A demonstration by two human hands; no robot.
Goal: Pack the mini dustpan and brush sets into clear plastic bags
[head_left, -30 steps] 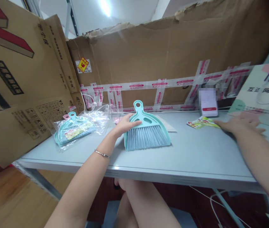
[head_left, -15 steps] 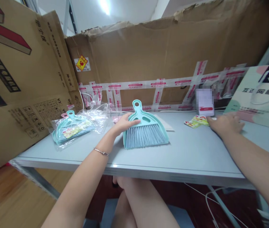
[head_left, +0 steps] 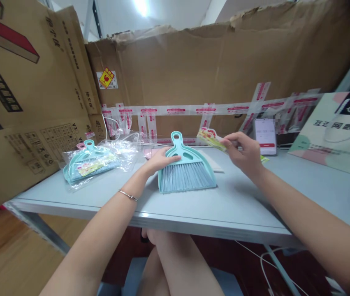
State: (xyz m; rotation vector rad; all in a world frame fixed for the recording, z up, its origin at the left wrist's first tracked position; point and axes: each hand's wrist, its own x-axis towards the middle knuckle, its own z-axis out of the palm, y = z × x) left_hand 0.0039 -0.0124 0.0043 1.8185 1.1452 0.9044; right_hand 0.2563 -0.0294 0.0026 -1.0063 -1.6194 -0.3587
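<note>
My left hand (head_left: 159, 159) grips the left edge of a turquoise dustpan (head_left: 206, 164), its thumb across the front of a matching hand brush (head_left: 187, 176) nested in the pan. The pair lies on the grey table, handles pointing away and bristles towards me. In my right hand (head_left: 244, 154), a colourful printed card label (head_left: 210, 138) is pinched between thumb and fingers, raised above the table to the right of the dustpan handle. Behind that hand, part of another yellow-green card (head_left: 264, 159) shows on the table near the phone.
A turquoise dustpan set in clear plastic (head_left: 91, 162) lies at the left. A phone (head_left: 265, 136) stands upright at the back right, beside a printed box or bag (head_left: 332, 131). Large cardboard (head_left: 175, 70) walls the back; a carton (head_left: 39, 107) borders the left.
My right hand has picked up a card label from beside the phone and brought it leftwards, up near the dustpan. My left hand keeps its grip; the view has shifted slightly.
</note>
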